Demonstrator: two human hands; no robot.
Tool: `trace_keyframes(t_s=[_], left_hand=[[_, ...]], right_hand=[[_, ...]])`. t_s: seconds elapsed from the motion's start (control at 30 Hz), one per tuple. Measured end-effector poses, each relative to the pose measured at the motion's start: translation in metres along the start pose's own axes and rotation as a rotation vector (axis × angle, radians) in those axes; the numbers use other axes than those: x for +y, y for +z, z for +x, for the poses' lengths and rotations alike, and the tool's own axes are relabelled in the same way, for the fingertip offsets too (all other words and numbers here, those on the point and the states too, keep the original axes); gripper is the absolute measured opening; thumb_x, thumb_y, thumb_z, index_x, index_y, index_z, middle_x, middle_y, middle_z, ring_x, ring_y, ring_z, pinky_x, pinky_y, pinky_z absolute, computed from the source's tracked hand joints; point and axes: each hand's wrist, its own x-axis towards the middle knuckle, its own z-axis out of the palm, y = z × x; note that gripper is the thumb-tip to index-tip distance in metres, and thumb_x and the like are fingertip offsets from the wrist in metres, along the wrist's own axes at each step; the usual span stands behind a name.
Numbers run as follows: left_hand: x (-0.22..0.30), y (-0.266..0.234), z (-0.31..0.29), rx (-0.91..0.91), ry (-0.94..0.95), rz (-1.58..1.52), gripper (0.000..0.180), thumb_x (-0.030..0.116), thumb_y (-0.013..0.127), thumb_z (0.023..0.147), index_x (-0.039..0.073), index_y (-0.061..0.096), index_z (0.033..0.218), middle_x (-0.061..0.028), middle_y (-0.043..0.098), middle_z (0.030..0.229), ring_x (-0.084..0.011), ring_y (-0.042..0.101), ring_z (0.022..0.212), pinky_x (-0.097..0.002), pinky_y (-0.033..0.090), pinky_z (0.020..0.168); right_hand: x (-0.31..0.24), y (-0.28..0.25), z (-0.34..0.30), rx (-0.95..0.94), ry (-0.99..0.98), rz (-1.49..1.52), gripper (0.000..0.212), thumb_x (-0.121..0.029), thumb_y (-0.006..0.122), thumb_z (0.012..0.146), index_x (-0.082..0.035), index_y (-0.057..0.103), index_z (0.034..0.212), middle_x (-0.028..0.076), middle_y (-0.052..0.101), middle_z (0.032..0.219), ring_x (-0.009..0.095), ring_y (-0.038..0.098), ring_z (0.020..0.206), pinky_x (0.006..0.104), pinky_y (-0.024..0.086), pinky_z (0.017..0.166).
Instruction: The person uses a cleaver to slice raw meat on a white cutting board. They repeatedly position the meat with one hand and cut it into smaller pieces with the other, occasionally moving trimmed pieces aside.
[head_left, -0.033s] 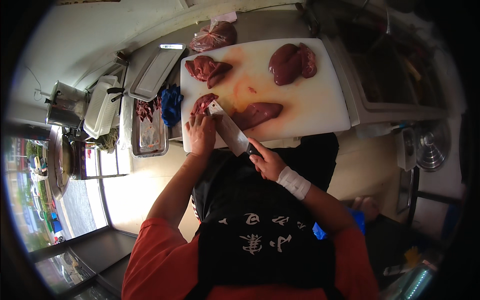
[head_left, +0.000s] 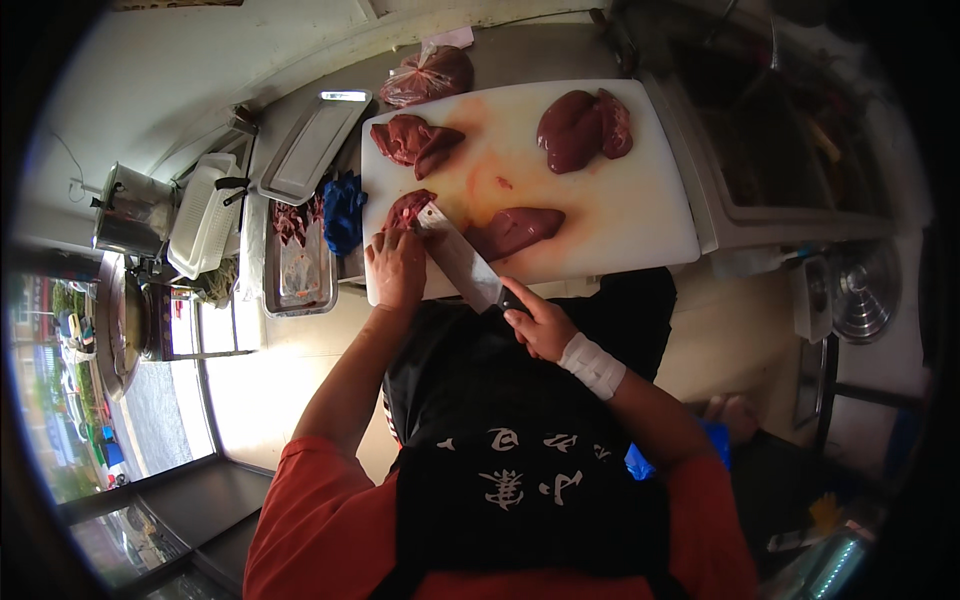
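Note:
My right hand (head_left: 541,322) is wrapped round the black handle of a cleaver (head_left: 462,256). Its broad blade slants up and left, the tip end beside the small cut pieces of liver (head_left: 411,208). My left hand (head_left: 398,265) presses with bent fingers on the near side of these pieces, close to the blade; what lies under the fingertips is hidden. Just right of the blade rests a long piece of liver (head_left: 520,231). A folded piece of liver (head_left: 412,142) sits at the far left of the white cutting board (head_left: 640,210), and a big liver (head_left: 582,130) at the far right.
Behind the board lies a clear bag of liver (head_left: 428,74). To its left are an upper metal tray (head_left: 315,146), a blue cloth (head_left: 343,212) and a lower tray (head_left: 300,280) with meat scraps. A white basket (head_left: 203,215) stands farther left, a metal counter (head_left: 800,225) at the right.
My left hand has shifted very slightly left. The cleaver and my right hand have moved a little to the right and toward me; the livers lie as before.

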Motion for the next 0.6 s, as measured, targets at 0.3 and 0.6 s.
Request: trace_keyframes(t_s=[0.3, 0.6], left_hand=[[0.043, 0.013, 0.023, 0.027, 0.220, -0.318, 0.020, 0.013, 0.069, 0.087, 0.008, 0.072, 0.107, -0.0128, 0.064, 0.114, -0.0363, 0.057, 0.117, -0.0518, 0.044, 0.104], [0.137, 0.053, 0.090, -0.150, 0.419, -0.487, 0.038, 0.012, 0.067, 0.087, 0.005, 0.067, 0.124, -0.0207, 0.068, 0.110, -0.0438, 0.063, 0.108, -0.0504, 0.051, 0.098]], right_hand=[[0.001, -0.109, -0.071, 0.338, -0.015, 0.052, 0.061, -0.019, 0.053, 0.110, -0.021, 0.031, 0.167, 0.002, 0.056, 0.073, 0.009, 0.047, 0.047, 0.0260, 0.041, 0.044], [0.020, -0.125, -0.094, 0.397, 0.050, 0.219, 0.064, -0.024, 0.056, 0.108, -0.023, 0.032, 0.167, 0.003, 0.059, 0.075, 0.011, 0.049, 0.049, 0.0280, 0.041, 0.045]])
